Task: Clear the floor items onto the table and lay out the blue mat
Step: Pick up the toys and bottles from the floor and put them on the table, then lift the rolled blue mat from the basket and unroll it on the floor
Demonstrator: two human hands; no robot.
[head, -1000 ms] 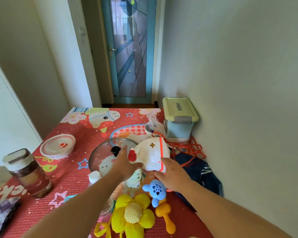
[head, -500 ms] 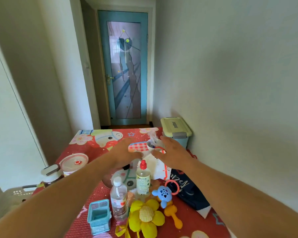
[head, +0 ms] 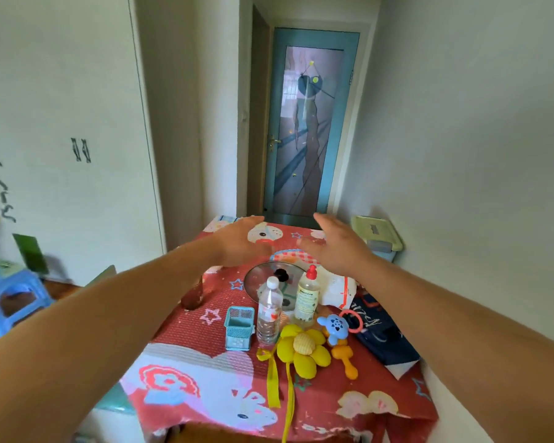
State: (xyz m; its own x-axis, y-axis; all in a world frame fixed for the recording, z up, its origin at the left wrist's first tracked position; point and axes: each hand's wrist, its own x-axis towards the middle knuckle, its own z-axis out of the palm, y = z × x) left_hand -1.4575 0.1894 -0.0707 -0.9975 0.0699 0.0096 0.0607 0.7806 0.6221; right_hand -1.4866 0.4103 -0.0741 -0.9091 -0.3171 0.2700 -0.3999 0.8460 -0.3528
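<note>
My left hand (head: 242,243) and my right hand (head: 335,247) hover open above the far half of the table (head: 205,391), fingers straight, holding nothing. Below them on the red cartoon cloth lie a glass pot lid (head: 269,279), a white bag with red trim (head: 336,290), a clear water bottle (head: 269,311), a bottle with a red cap (head: 306,298), a teal mesh basket (head: 240,329), a yellow plush flower (head: 303,348), a blue and orange rattle (head: 336,330) and a dark blue folded cloth (head: 381,334). No blue mat is visible.
A green-lidded box (head: 378,233) sits at the table's far right corner against the wall. A brown jar (head: 193,294) stands partly behind my left forearm. A blue plastic stool (head: 10,298) is on the floor at left. A teal glass door (head: 307,132) closes the hallway ahead.
Both hands let go of the white bag, which now lies on the table, and rose open above the far end. The camera pulled back and tilted up.
</note>
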